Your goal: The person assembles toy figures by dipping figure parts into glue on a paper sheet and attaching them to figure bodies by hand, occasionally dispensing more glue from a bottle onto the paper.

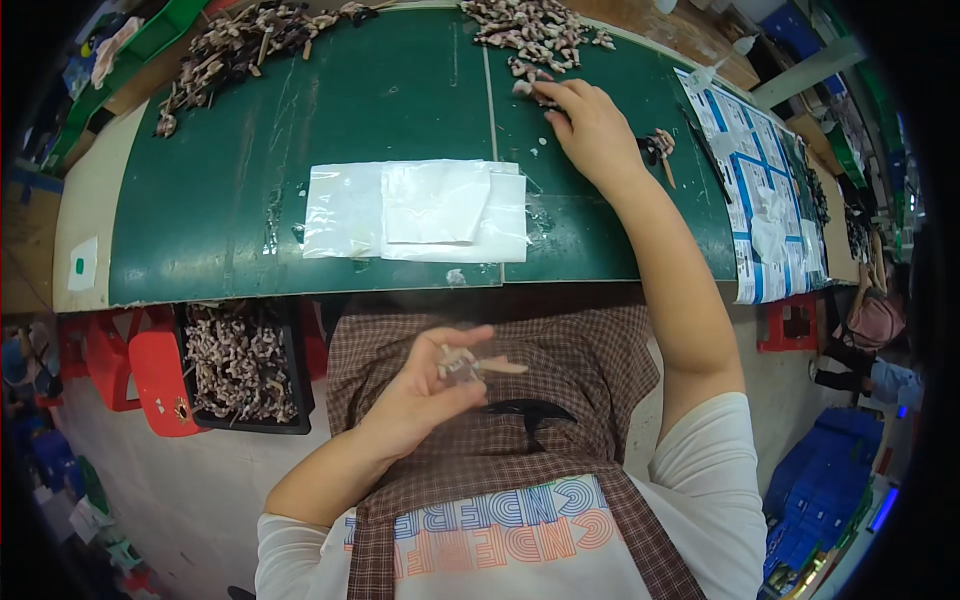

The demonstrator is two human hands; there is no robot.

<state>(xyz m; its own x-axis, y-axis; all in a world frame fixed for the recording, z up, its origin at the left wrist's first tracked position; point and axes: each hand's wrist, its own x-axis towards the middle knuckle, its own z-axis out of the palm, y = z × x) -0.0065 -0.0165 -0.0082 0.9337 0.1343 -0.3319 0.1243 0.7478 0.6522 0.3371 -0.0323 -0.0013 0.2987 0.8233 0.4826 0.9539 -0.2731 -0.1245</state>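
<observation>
Over my apron, my left hand (412, 402) is closed around a small pale piece (462, 362), slightly blurred, with a thin light-brown part sticking out to the right. My right hand (598, 130) stretches across the green table to the near end of a loose heap of small pink, white and dark pieces (535, 35). Its thumb and forefinger are at a small pale-and-dark piece (528, 88) there. The fingers are bent, but whether they grip it I cannot tell. Right of that wrist lies a small dark-and-pink clump (658, 145) with a thin brown stick.
White sheets (435, 205) are taped on the green table (380, 110). Another heap of pieces (240, 45) lies far left. A blue-and-white printed sheet (765, 190) covers the right end. Below left, a black crate (302, 400) full of pieces rests beside a red stool (155, 365).
</observation>
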